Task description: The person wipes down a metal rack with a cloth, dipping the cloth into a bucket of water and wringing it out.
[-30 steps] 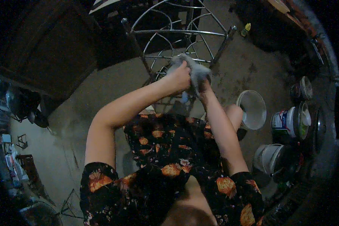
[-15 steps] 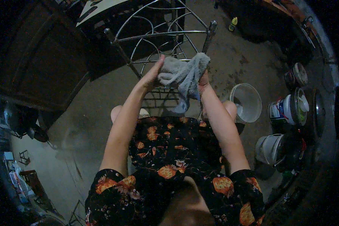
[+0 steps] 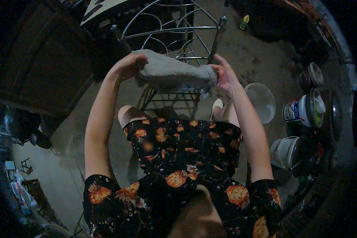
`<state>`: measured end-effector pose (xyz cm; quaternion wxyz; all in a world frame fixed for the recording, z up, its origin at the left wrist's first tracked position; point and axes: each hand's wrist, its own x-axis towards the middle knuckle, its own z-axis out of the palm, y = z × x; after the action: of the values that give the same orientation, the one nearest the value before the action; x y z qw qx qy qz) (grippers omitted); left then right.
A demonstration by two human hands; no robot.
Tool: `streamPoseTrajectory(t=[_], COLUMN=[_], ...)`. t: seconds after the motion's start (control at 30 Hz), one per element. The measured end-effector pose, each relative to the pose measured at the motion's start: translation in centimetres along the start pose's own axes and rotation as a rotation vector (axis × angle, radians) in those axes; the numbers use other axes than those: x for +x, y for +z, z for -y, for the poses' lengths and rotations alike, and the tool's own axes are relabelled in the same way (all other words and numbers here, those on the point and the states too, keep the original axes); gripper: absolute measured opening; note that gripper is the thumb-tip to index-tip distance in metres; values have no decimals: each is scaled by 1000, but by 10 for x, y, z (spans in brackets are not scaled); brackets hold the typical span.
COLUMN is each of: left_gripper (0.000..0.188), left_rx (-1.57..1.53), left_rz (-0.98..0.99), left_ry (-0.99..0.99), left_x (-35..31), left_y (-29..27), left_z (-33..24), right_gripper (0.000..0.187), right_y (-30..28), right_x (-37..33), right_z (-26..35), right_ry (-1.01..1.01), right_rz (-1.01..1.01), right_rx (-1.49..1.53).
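Observation:
A grey cloth (image 3: 174, 73) is stretched sideways between my two hands. My left hand (image 3: 130, 65) is closed on its left end, with the fingertips curled over the edge. At the other end my right hand (image 3: 224, 75) pinches the cloth between thumb and fingers. Just beyond the cloth stands a metal rack (image 3: 170, 31) of shiny curved bars with two upright posts. The cloth hides part of the rack's near side; I cannot tell whether it touches the bars.
A translucent bucket (image 3: 260, 104) stands on the floor to the right of my leg. Farther right are a labelled white bucket (image 3: 295, 112) and a pale bucket (image 3: 283, 151). A yellow bottle (image 3: 244, 22) stands far right. A dark wooden cabinet (image 3: 35, 59) fills the left.
The cloth was bunched and twisted between my hands; now it is spread out wide. My left hand has moved left and my right hand slightly right.

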<state>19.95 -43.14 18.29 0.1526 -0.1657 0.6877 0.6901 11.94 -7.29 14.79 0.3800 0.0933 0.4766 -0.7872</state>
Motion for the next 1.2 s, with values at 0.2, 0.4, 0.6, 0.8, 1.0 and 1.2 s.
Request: streamPoseTrajectory(t=[0.2,0.4,0.6,0.8,1.0,1.2], left_gripper=[27,26,21,27,41,43], left_rx=[109,249,23,374,276,1306], left_rz=[70,6,-132,-298,-62,-57], left_ry=[-63,41,-42,-256,-75,110], left_x=[-19,-27,-5,1,19,36], left_y=[37,37,27,28,10,13], left_z=[-56,-64,-46,-39,-23,-5], right_gripper=[42,33,36,32,28,15], right_y=[-59,-77,-35,-61,-77,-68], right_x=[56,64,48,37,38,22], right_z=[-19,-27,-38,-11,-7,-12], right_ry=[-322,-72,-283,-357,-396,-884], right_rz=[-141,-48,-204,-28,-96,-294], right_rx=[-1153,-61,-725,-428,-625,-1722])
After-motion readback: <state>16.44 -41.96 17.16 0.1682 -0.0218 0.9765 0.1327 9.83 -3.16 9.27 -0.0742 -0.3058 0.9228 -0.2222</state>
